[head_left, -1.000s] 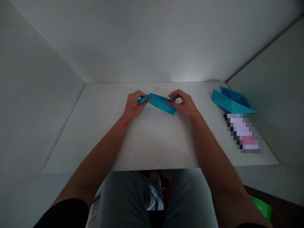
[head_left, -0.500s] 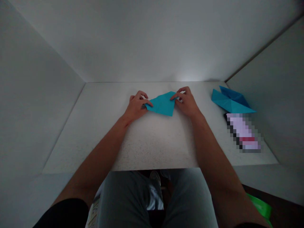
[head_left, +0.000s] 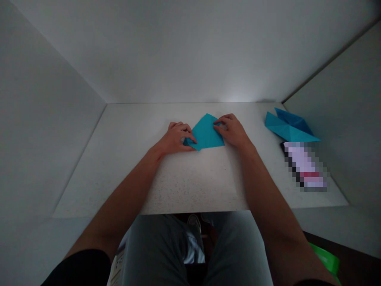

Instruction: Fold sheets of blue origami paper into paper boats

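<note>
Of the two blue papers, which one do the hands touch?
The flatter middle paper: the left hand and right hand both touch it. The other paper, folded into a hollow shape, lies untouched at the right.

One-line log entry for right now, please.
left hand: on blue paper, left end | right hand: on its right side | right: folded blue piece, pixelated object

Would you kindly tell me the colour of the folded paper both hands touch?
The folded paper is turquoise blue, clearest in the head view.
</note>
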`<state>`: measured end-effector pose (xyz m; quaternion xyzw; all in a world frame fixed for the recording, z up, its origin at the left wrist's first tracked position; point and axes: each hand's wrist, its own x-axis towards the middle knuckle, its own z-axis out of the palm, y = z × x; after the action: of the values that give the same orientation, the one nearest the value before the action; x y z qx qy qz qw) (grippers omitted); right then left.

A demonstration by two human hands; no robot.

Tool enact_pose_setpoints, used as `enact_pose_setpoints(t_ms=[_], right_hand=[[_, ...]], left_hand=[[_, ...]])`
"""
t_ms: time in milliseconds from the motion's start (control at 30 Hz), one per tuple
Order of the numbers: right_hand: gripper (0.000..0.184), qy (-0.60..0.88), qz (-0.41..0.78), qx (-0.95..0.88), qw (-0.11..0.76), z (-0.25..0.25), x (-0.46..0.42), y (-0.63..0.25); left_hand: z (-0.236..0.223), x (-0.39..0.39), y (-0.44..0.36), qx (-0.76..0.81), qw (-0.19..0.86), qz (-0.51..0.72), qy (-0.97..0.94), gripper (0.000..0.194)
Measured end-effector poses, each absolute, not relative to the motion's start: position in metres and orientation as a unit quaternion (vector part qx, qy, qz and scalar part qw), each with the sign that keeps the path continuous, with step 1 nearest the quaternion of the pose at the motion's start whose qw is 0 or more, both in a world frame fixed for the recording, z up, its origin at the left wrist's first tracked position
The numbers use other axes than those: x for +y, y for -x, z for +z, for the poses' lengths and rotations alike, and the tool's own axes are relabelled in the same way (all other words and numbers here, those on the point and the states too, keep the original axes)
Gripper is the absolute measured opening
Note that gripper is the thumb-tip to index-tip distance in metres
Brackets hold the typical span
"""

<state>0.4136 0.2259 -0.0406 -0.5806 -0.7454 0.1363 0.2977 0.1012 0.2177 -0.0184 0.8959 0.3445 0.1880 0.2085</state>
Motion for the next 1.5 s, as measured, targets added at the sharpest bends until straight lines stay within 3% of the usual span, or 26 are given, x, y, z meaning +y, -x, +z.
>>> enact_pose_setpoints(t_ms=[500,633,1000,1267,1500], right_hand=[[0.058,0.621,0.077,-0.745,0.231,-0.050,0.227,-0.413],[0.068,0.656,0.062,-0.720,0.215,-0.050,0.226,-0.413],[0.054,0.653,0.112,-0.719,0.210,-0.034,0.219,-0.405],[0.042,0.605,0.161,-0.731,0.271,-0.036,0.220,-0.405],[0.044,0.523,0.260,-0.742,0.328,-0.029,0.216,-0.400]], left_hand=[[-0.020,0.217,-0.107,0.353,0.220,0.174,-0.893,0.022],[-0.020,0.217,-0.108,0.375,0.211,0.178,-0.885,0.029],[-0.022,0.213,-0.108,0.387,0.201,0.186,-0.881,0.069],[-0.020,0.211,-0.108,0.383,0.207,0.182,-0.882,0.078],[-0.021,0.212,-0.108,0.383,0.208,0.180,-0.882,0.079]])
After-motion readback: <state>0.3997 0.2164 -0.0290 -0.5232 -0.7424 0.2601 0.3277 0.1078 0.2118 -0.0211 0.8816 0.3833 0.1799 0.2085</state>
